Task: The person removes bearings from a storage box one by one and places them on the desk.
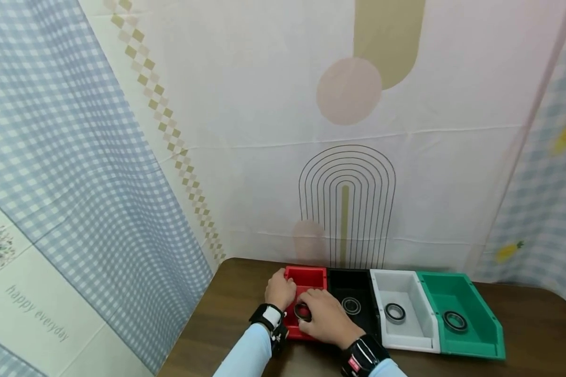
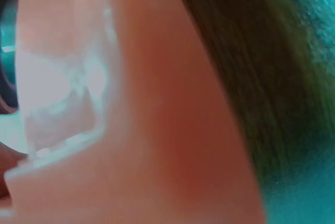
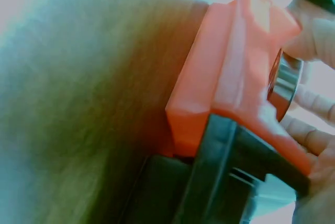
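Note:
A red bin [image 1: 306,273] stands at the left end of a row of bins. My left hand [image 1: 280,289] is at its left wall, fingers curled over the rim. Inside the bin's front half, my right hand [image 1: 327,317] pinches a ball bearing [image 1: 303,312] between thumb and fingers. The right wrist view shows the shiny outer ring of this bearing [image 3: 287,85], tilted on edge, beside the red wall. In the left wrist view the bin's red side [image 2: 172,130] fills most of the picture, and the left fingers are mostly hidden.
To the right stand a black bin [image 1: 349,280], a white bin [image 1: 396,281] and a green bin [image 1: 445,285], each with one bearing lying in it. They sit on a brown wooden table [image 1: 245,275]. Patterned cloth [image 1: 264,183] hangs behind and at the sides.

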Available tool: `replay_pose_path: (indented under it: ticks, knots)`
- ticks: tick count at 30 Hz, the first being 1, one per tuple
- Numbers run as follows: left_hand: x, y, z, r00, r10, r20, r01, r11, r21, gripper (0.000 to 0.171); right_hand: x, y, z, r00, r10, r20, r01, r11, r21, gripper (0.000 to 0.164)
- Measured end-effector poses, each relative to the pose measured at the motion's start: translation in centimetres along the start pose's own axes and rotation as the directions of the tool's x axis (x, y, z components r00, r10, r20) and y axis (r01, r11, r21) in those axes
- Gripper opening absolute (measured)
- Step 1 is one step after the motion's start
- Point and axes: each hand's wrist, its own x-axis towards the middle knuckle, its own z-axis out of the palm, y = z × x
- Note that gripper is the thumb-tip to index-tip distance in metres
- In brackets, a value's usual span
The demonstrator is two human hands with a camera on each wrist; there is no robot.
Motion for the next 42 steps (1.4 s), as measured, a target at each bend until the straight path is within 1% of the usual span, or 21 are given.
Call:
replay_pose_path:
  ticks: [4, 7, 12, 15, 18, 22, 28, 32, 37, 42]
  knots:
    - [0.0, 0.1, -0.1, 1.0, 0.01, 0.015, -0.01, 1.0, -0.026, 0.021, -1.2, -0.5, -0.8, 1.0, 0.007, -0.006, -0.007, 0.999, 0.035, 0.026]
    - [0.0, 0.0, -0.1, 1.0, 0.002, 0.015, -0.002, 1.0, -0.026, 0.02, -1.8, -1.0, -1.3, 1.0, 0.0, -0.005, 0.0, 0.999, 0.047, 0.027]
    - [-0.1, -0.1, -0.2, 1.0, -0.006, 0.012, 0.006, 0.999, -0.04, 0.017, -2.3, -1.7, -2.0, 1.0, -0.022, 0.004, 0.021, 0.998, 0.061, 0.028]
    - [-0.2, -0.1, -0.2, 1.0, -0.001, 0.016, 0.001, 0.999, -0.044, 0.016, -2.6, -1.7, -2.2, 1.0, -0.014, 0.021, 0.012, 0.997, 0.071, 0.029]
    - [-0.1, -0.2, -0.2, 1.0, -0.006, 0.016, 0.007, 0.999, -0.044, 0.017, -2.9, -1.8, -2.1, 0.999, -0.003, 0.054, -0.002, 0.997, 0.08, 0.03]
    - [-0.1, -0.4, -0.2, 1.0, -0.016, 0.012, 0.016, 0.999, -0.038, 0.02, -3.3, -2.2, -1.7, 0.996, -0.01, 0.09, 0.003, 0.997, 0.072, 0.031]
    - [-0.1, -0.2, -0.1, 1.0, -0.017, 0.021, 0.018, 0.999, -0.036, 0.021, -4.0, -2.6, -1.4, 0.996, -0.046, 0.078, 0.041, 0.997, 0.066, 0.031]
    - [-0.2, 0.0, -0.2, 0.999, -0.028, 0.03, 0.029, 0.999, -0.036, 0.021, -4.2, -2.6, -1.4, 0.995, -0.048, 0.085, 0.042, 0.996, 0.08, 0.032]
    - [-0.2, 0.1, -0.2, 0.999, -0.024, 0.036, 0.026, 0.999, -0.033, 0.024, -4.6, -2.7, -1.3, 0.99, -0.037, 0.135, 0.024, 0.995, 0.097, 0.032]
    - [-0.1, -0.1, -0.1, 0.999, -0.015, 0.037, 0.017, 0.999, -0.048, 0.024, -5.1, -2.9, -1.1, 0.979, -0.063, 0.195, 0.044, 0.994, 0.098, 0.034]
